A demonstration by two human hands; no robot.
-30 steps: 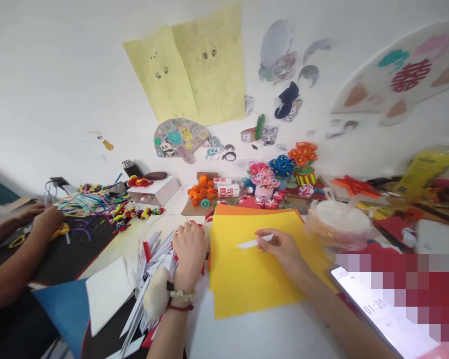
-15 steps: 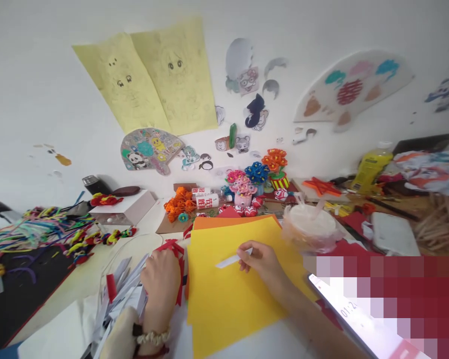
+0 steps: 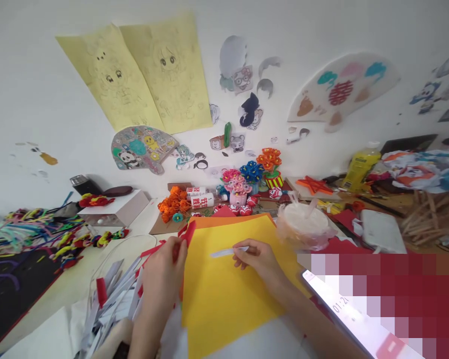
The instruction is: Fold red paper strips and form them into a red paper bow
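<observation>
My right hand [image 3: 258, 259] pinches a narrow white paper strip [image 3: 222, 252] between thumb and fingers, above the yellow paper sheets [image 3: 224, 299]. At the sheets' left edge, my left hand [image 3: 166, 264] is closed on a red paper strip [image 3: 187, 232], which sticks up past its fingertips. More red strips [image 3: 151, 249] lie behind and beside that hand. A heap of white paper strips [image 3: 112, 304] spreads to the left of my left wrist, with a short red piece [image 3: 102, 292] on it. An orange sheet [image 3: 228, 222] shows under the yellow ones.
A wrapped cup [image 3: 305, 224] stands beyond the sheets' right corner, and a lit phone [image 3: 344, 309] lies right of my right forearm. Orange craft flowers [image 3: 175, 202] and a pink flower pot [image 3: 238, 199] line the back. Colourful pipe cleaners [image 3: 26, 224] lie at far left.
My left hand has risen from the red strips and now holds one up at the yellow sheets' edge. My right hand keeps the white strip, now turned slightly flatter. The view has shifted a little.
</observation>
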